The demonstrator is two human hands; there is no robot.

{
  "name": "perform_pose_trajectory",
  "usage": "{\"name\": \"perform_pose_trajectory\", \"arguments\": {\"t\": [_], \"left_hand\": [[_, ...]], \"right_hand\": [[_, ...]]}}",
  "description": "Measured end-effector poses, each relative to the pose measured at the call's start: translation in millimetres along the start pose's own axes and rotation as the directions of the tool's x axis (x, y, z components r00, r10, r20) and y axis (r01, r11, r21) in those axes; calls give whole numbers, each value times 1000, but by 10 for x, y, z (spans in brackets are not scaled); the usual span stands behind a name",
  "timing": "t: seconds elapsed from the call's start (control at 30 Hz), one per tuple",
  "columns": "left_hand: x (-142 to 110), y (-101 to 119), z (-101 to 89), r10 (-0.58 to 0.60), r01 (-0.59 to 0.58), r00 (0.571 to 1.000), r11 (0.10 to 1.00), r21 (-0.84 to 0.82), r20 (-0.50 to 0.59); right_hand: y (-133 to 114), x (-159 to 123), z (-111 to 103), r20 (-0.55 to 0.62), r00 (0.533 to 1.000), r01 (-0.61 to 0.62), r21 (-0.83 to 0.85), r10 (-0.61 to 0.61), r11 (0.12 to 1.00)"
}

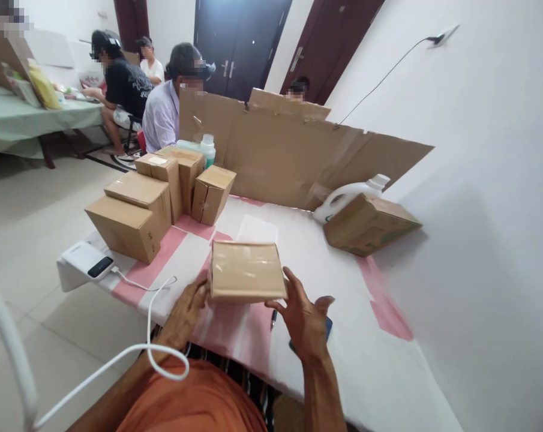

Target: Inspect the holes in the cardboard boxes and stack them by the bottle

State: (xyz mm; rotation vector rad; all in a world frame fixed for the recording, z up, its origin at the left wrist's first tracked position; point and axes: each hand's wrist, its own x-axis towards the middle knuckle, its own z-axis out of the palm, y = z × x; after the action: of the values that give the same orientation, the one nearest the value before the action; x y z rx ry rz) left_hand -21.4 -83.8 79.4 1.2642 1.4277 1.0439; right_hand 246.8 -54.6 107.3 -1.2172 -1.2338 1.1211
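Note:
A taped cardboard box is between my two hands above the near part of the table; I cannot tell whether it rests on the cloth. My left hand presses its fingers against the left side of the box. At the right side, my right hand has its fingers against the edge and lower corner, with the thumb sticking out away from the box. A dark pen lies just left of my right hand. Partly hidden beneath that hand is a dark blue phone-like object.
Several closed cardboard boxes stand at the left. A white power bank with a looping white cable sits at the left edge. A cardboard partition borders the back. A white jug and tilted box are at right, near the wall.

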Motion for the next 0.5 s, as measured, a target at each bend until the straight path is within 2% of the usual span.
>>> {"name": "perform_pose_trajectory", "arguments": {"t": [0.1,0.2,0.37,0.43,0.5], "left_hand": [[264,-76,157,153,-152,988,987,59,-25],[409,-208,406,231,-226,972,967,114,-35],[197,-626,798,243,-235,970,959,156,-28],[125,-736,862,287,-273,956,948,162,-63],[172,-732,831,308,-278,939,942,186,-157]], "right_hand": [[157,196,143,73,996,-51,70,46,996],[283,330,285,65,995,-74,2,74,997],[472,378,389,-70,992,-100,21,101,995],[537,446,471,-78,991,-105,73,111,992],[568,620,643,-14,994,-109,153,112,982]]}}
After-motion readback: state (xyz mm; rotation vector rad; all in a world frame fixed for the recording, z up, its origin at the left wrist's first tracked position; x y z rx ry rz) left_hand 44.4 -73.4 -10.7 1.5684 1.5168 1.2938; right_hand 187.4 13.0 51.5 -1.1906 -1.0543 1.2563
